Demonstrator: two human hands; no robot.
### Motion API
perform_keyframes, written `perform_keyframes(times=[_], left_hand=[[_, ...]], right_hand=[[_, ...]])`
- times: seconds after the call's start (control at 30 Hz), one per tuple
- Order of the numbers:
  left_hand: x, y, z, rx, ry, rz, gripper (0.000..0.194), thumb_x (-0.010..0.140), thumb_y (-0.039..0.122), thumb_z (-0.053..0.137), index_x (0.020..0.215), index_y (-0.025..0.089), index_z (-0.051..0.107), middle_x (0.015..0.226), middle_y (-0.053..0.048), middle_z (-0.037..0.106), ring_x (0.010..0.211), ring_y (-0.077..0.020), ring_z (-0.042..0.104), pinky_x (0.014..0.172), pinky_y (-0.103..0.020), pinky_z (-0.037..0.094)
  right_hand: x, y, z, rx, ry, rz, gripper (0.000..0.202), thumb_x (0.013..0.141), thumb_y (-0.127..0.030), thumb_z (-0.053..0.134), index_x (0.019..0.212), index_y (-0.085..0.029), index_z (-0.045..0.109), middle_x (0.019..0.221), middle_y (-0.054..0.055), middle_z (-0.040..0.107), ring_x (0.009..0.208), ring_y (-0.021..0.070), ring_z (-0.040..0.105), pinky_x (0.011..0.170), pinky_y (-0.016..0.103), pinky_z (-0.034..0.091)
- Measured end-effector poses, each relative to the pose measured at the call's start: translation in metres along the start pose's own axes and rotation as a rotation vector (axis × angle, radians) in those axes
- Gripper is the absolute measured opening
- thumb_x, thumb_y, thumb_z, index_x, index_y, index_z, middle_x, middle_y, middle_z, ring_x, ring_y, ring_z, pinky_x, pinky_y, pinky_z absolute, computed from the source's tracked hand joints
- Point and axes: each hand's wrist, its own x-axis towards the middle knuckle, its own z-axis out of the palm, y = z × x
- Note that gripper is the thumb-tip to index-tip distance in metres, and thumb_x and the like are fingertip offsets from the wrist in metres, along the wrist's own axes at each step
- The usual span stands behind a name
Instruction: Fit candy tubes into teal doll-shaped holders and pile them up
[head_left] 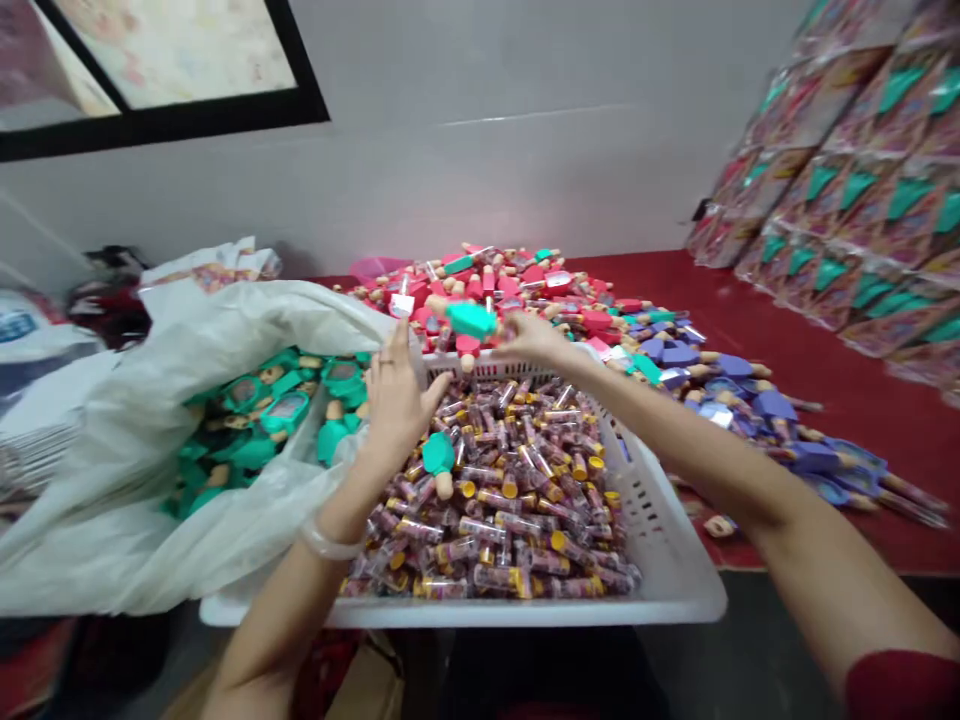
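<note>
My right hand (531, 340) reaches over the far rim of a white plastic basket (679, 590). Its fingers are closed at one end of a teal plastic toy (471, 319) with a peach-coloured end, slightly blurred. Thumb out and empty, my left hand (397, 395) hovers above the basket's left side, near a white plastic bag (300, 305). Small clear tubes (499, 525) with yellow caps and pinkish contents fill the basket. Another teal toy (439, 455) lies on top of them. More teal toys (285, 410) sit inside the bag.
Behind the basket is a heap of red toys (559, 280); purple toys (772, 405) spread to its right on the red table (750, 310). Packed clear bags (847, 190) are stacked at right. White papers (45, 420) lie at left. A wall (510, 130) stands behind.
</note>
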Motion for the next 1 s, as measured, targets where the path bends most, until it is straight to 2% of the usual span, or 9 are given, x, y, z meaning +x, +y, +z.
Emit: perform_keyframes(times=[0.07, 0.17, 0.23, 0.33, 0.43, 0.57, 0.67, 0.9, 1.0], left_hand=[[0.0, -0.008, 0.001, -0.103, -0.065, -0.076, 0.063, 0.089, 0.038, 0.056, 0.144, 0.013, 0.037, 0.137, -0.017, 0.052, 0.121, -0.0283, 0.052, 0.103, -0.039, 0.04], [-0.014, -0.021, 0.006, -0.128, -0.431, -0.113, 0.037, 0.094, 0.039, 0.047, 0.121, 0.017, 0.059, 0.117, -0.01, 0.067, 0.106, -0.0239, 0.062, 0.093, -0.032, 0.046], [-0.024, -0.026, 0.012, -0.017, -0.638, -0.177, 0.041, 0.095, 0.047, 0.042, 0.109, 0.016, 0.064, 0.107, -0.013, 0.07, 0.101, -0.0273, 0.065, 0.088, -0.035, 0.047], [-0.035, -0.025, 0.028, 0.175, -0.784, -0.238, 0.06, 0.092, 0.061, 0.038, 0.112, 0.01, 0.06, 0.103, -0.022, 0.069, 0.101, -0.036, 0.065, 0.085, -0.042, 0.048], [-0.043, -0.02, 0.047, 0.181, -0.901, -0.239, 0.073, 0.086, 0.062, 0.049, 0.128, 0.001, 0.046, 0.107, -0.029, 0.066, 0.106, -0.0399, 0.064, 0.087, -0.044, 0.047], [-0.045, -0.025, 0.054, 0.129, -0.963, -0.265, 0.078, 0.076, 0.055, 0.064, 0.127, -0.001, 0.045, 0.11, -0.031, 0.064, 0.107, -0.0421, 0.062, 0.087, -0.045, 0.047], [-0.037, -0.038, 0.043, 0.088, -0.952, -0.289, 0.07, 0.077, 0.056, 0.059, 0.122, 0.004, 0.051, 0.112, -0.025, 0.066, 0.104, -0.037, 0.064, 0.085, -0.041, 0.048], [-0.024, -0.056, 0.022, -0.757, -0.8, -0.455, 0.045, 0.086, 0.045, 0.047, 0.116, 0.017, 0.064, 0.127, -0.006, 0.063, 0.117, -0.0227, 0.055, 0.096, -0.031, 0.045], [-0.028, -0.049, 0.021, -0.792, -0.863, -0.47, 0.046, 0.085, 0.048, 0.049, 0.116, 0.019, 0.067, 0.125, -0.006, 0.064, 0.114, -0.0231, 0.056, 0.093, -0.032, 0.046]], right_hand=[[0.027, -0.004, -0.017, 0.031, 0.12, -0.022, 0.053, 0.085, -0.036, 0.058, 0.121, 0.003, 0.054, 0.112, 0.015, 0.063, 0.106, 0.0225, 0.059, 0.084, 0.028, 0.043], [0.021, -0.003, -0.015, 0.052, 0.192, -0.067, 0.057, 0.083, -0.028, 0.062, 0.132, -0.003, 0.047, 0.125, 0.017, 0.059, 0.114, 0.0232, 0.055, 0.092, 0.033, 0.043], [-0.005, 0.001, 0.004, 0.027, 0.011, -0.076, 0.04, 0.085, -0.028, 0.06, 0.12, -0.01, 0.061, 0.11, 0.012, 0.068, 0.094, 0.0207, 0.063, 0.083, 0.032, 0.048], [-0.044, 0.006, 0.047, -0.125, -0.314, -0.034, 0.026, 0.089, -0.033, 0.052, 0.093, -0.015, 0.071, 0.091, 0.008, 0.072, 0.079, 0.019, 0.065, 0.071, 0.028, 0.047], [-0.06, 0.008, 0.095, -0.306, -0.414, 0.045, 0.029, 0.09, -0.036, 0.05, 0.088, -0.016, 0.071, 0.09, 0.01, 0.073, 0.082, 0.0214, 0.066, 0.071, 0.028, 0.044], [-0.053, 0.008, 0.142, -0.346, -0.401, 0.105, 0.038, 0.09, -0.045, 0.049, 0.091, -0.013, 0.07, 0.096, 0.018, 0.071, 0.09, 0.0271, 0.066, 0.073, 0.031, 0.044], [-0.047, 0.009, 0.154, -0.324, -0.372, 0.126, 0.035, 0.086, -0.043, 0.054, 0.091, -0.011, 0.068, 0.099, 0.02, 0.07, 0.092, 0.028, 0.065, 0.071, 0.031, 0.043], [-0.068, 0.031, 0.116, -0.051, -0.209, 0.012, 0.028, 0.081, -0.032, 0.054, 0.105, -0.017, 0.052, 0.09, 0.004, 0.066, 0.077, 0.016, 0.06, 0.068, 0.025, 0.041], [-0.081, 0.036, 0.099, 0.11, -0.118, -0.12, 0.033, 0.08, -0.026, 0.052, 0.111, -0.018, 0.046, 0.086, 0.002, 0.064, 0.074, 0.0163, 0.058, 0.07, 0.027, 0.042]])
